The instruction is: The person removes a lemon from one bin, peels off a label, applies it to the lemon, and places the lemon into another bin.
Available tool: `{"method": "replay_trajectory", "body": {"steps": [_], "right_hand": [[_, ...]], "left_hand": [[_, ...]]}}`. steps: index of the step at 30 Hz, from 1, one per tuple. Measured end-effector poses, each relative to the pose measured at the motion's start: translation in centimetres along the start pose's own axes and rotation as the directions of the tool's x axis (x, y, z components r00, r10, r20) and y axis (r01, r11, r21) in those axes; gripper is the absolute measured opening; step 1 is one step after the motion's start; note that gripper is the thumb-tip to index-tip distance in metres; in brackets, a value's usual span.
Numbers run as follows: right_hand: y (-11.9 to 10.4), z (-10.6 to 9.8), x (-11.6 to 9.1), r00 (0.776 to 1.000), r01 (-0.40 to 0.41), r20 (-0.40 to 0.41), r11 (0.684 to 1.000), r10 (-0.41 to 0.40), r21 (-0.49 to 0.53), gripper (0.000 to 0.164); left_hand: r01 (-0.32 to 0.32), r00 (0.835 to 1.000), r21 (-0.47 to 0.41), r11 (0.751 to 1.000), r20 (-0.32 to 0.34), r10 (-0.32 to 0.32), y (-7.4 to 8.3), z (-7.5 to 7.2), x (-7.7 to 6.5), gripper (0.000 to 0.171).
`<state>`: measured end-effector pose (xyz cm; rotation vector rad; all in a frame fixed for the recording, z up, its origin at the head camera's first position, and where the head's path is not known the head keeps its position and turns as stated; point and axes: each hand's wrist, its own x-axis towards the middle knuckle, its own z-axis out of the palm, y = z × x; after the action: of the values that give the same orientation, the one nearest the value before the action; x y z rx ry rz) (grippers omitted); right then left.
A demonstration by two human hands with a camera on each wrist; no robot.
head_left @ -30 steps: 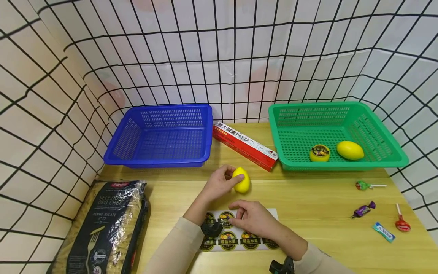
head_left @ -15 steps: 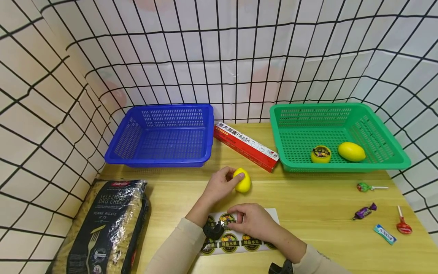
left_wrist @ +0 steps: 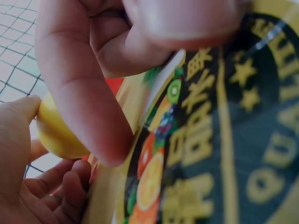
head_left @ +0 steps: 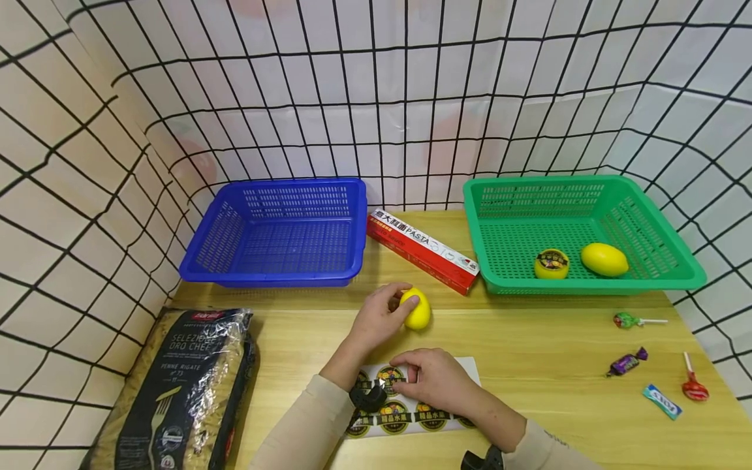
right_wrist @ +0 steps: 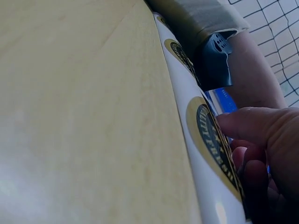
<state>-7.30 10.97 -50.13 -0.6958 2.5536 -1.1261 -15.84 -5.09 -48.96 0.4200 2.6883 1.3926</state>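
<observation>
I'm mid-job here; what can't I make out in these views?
Head: part of the sticker sheet, hidden by the right hand.
Head: small print on the Penne Rigate bag, too small; its near end is cut off by the bottom edge.
Left wrist: part of the held lemon, behind a right-hand finger.
Right wrist: part of the right hand, past the right edge.

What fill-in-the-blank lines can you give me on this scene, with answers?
1. The lemon in the left hand is coloured ____.
2. The hand over the sheet is the ____ one.
3. The green basket holds ____ yellow things.
4. The box lies between the green basket and the ____ one.
Missing words: yellow; right; two; blue.
</observation>
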Motion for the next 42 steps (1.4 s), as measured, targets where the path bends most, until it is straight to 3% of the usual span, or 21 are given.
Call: {"method": "replay_trajectory", "body": {"steps": [14,26,32,37,42], "right_hand": [[-0.2,0.0,0.3,1.000,-0.003,-0.014,1.000,0.003,-0.004,0.023],[-0.2,0.1,0.3,1.000,-0.013,-0.024,1.000,0.013,-0.004,0.021],[-0.2,0.0,0.2,0.999,-0.024,-0.022,1.000,0.024,0.007,0.020],[-0.1,0.0,0.2,0.999,-0.040,-0.017,0.999,0.040,0.010,0.019],[0.1,-0.4,0.2,0.996,-0.083,-0.015,0.996,0.084,0.025,0.018]], "left_hand": [[0.012,1.000,0.026,1.000,-0.013,-0.012,-0.3,-0.1,0.0,0.045],[0.022,1.000,-0.005,1.000,-0.003,-0.022,-0.3,-0.2,-0.1,0.047],[0.034,0.998,0.000,0.999,0.044,-0.034,-0.2,-0.7,-0.5,0.054],[0.026,0.995,0.019,0.999,0.094,-0.027,0.1,-1.8,-0.9,0.060],[0.028,0.981,-0.010,1.000,0.193,-0.026,0.5,-3.8,-1.4,0.045]]}}
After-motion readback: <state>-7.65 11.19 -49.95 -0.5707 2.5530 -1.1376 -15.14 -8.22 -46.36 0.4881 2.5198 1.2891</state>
